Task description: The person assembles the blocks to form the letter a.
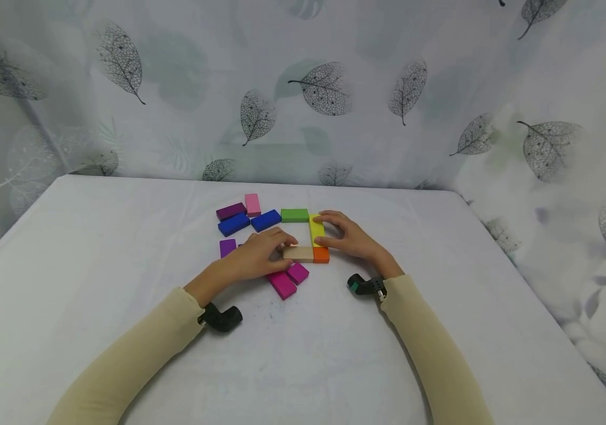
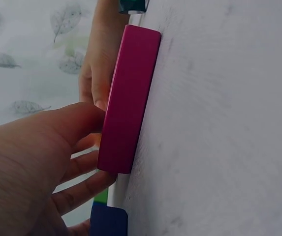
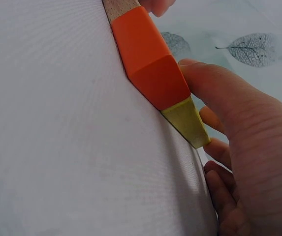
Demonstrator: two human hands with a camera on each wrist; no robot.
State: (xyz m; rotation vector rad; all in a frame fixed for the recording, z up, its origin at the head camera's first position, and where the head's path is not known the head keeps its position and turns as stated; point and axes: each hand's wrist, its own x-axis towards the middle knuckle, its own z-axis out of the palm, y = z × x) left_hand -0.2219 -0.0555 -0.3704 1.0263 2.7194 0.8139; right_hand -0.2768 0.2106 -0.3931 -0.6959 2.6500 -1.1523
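Note:
My left hand (image 1: pixel 256 254) holds the left end of a plain wooden block (image 1: pixel 300 254), its thumb at the near edge and a finger at the far edge. An orange block (image 1: pixel 321 255) meets the wooden block's right end. My right hand (image 1: pixel 353 237) grips a yellow block (image 1: pixel 315 227) standing lengthwise behind the orange one, thumb low and fingertip near its far end. In the right wrist view the thumb is right at the orange block (image 3: pixel 155 73). A long magenta block (image 2: pixel 130 98) partly hides the left fingers in the left wrist view.
A green block (image 1: pixel 294 215) lies at the yellow block's far end. Left of it are two blue blocks (image 1: pixel 267 220), a dark purple block (image 1: pixel 231 211) and a pink block (image 1: pixel 252 205). A violet block (image 1: pixel 227 247) lies beside the left hand, and a small magenta block (image 1: pixel 298 273) in front.

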